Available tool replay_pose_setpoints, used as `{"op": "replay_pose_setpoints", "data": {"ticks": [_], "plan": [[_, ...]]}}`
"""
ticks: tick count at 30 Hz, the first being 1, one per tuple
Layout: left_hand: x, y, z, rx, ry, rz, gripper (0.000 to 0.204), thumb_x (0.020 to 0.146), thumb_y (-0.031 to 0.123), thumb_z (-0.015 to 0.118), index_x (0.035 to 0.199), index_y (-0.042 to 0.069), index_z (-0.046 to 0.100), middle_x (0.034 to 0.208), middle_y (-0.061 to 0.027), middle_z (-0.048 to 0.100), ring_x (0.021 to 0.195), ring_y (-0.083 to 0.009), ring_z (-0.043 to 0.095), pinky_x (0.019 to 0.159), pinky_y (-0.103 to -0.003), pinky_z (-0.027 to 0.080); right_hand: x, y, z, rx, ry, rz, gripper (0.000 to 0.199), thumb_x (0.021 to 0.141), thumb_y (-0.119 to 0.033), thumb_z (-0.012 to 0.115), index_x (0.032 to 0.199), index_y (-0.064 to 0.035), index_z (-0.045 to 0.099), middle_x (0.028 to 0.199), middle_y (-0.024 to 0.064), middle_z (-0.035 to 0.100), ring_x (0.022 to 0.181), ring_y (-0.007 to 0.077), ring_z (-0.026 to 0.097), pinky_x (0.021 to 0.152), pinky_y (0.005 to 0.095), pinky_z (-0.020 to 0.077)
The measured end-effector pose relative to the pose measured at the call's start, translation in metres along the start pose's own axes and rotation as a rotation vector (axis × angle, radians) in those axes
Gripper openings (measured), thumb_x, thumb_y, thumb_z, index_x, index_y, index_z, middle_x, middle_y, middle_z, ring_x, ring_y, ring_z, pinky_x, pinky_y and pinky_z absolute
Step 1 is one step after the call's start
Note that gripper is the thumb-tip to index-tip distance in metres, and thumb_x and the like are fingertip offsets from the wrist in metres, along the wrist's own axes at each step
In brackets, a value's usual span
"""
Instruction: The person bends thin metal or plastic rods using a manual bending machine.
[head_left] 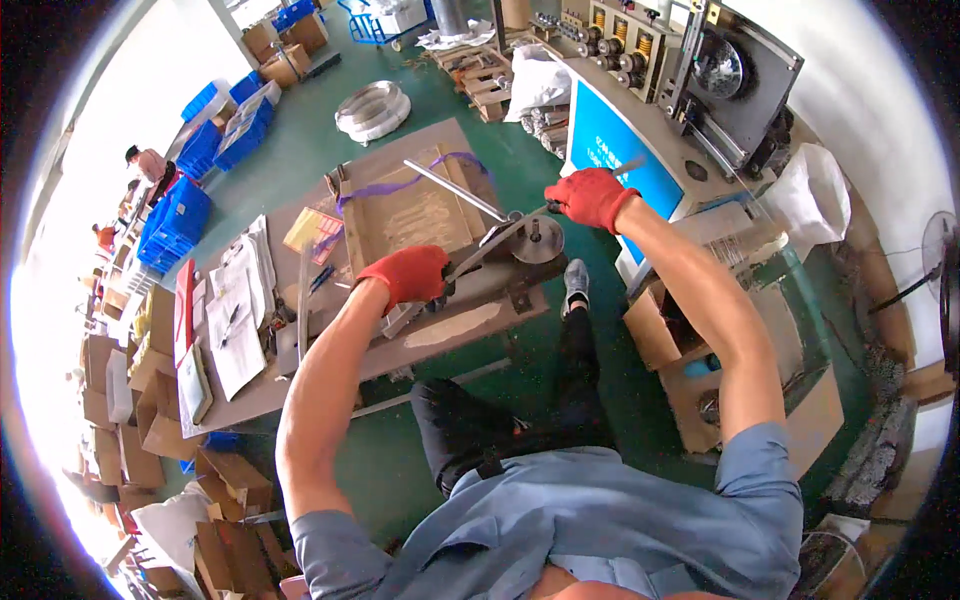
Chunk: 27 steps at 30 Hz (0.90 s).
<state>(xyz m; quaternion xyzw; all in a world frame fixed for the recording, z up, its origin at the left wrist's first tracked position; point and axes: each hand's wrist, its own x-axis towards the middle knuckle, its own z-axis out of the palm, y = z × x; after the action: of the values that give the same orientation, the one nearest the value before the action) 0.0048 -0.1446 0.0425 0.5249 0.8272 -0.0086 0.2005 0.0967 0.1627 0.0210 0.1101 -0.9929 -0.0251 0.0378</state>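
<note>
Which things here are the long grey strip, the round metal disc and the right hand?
Long grey strip (pixel 496 243), head view: its bare middle stretch.
Round metal disc (pixel 541 243), head view: its flat face.
Right hand (pixel 592 198), head view: back of its red glove.

— Gripping what, in the red-gloved left hand (pixel 410 275)?
— A thin grey strip (pixel 500 244), near its lower end.
— And in the right hand (pixel 597 197)?
— The same strip, higher up, also in a red glove, with a short length poking out beyond.
— Just beside it?
— A round metal disc (pixel 541 239), at the edge of the brown table (pixel 410 150).
— Farther left?
— A wooden board (pixel 415 215) under a purple strap (pixel 385 188), then white papers (pixel 235 365).
</note>
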Motion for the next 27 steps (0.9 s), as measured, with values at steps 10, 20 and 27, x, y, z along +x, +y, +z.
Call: {"op": "replay_pose_setpoints", "data": {"ticks": [10, 20, 27], "plan": [[0.051, 0.028, 0.080, 0.134, 0.704, -0.211, 0.016, 0.081, 0.017, 0.053, 0.094, 0.011, 0.060, 0.085, -0.0115, 0.063, 0.077, -0.0325, 0.064, 0.062, -0.044, 0.052, -0.046, 0.024, 0.047, 0.209, 0.073, 0.237, 0.018, 0.083, -0.024, 0.054, 0.093, -0.0106, 0.061, 0.087, 0.0186, 0.064, 0.084, 0.0391, 0.061, 0.070, 0.0508, 0.0474], [0.044, 0.005, 0.094, 0.087, 0.698, -0.055, 0.025, 0.080, 0.016, 0.055, 0.103, 0.009, 0.057, 0.090, -0.0117, 0.059, 0.079, -0.0314, 0.063, 0.062, -0.043, 0.053, -0.033, 0.016, 0.041, 0.132, 0.014, 0.182, 0.020, 0.080, -0.015, 0.055, 0.098, -0.0081, 0.062, 0.089, 0.0175, 0.064, 0.083, 0.0375, 0.062, 0.071, 0.0487, 0.0484], [0.043, -0.002, 0.098, 0.080, 0.694, -0.033, 0.033, 0.077, 0.017, 0.057, 0.109, 0.008, 0.056, 0.096, -0.0137, 0.058, 0.083, -0.0325, 0.062, 0.066, -0.044, 0.053, -0.031, 0.001, 0.041, 0.191, 0.180, 0.017, 0.026, 0.080, -0.012, 0.055, 0.105, -0.0064, 0.058, 0.091, 0.0166, 0.064, 0.082, 0.0372, 0.062, 0.069, 0.0473, 0.0493]]}}
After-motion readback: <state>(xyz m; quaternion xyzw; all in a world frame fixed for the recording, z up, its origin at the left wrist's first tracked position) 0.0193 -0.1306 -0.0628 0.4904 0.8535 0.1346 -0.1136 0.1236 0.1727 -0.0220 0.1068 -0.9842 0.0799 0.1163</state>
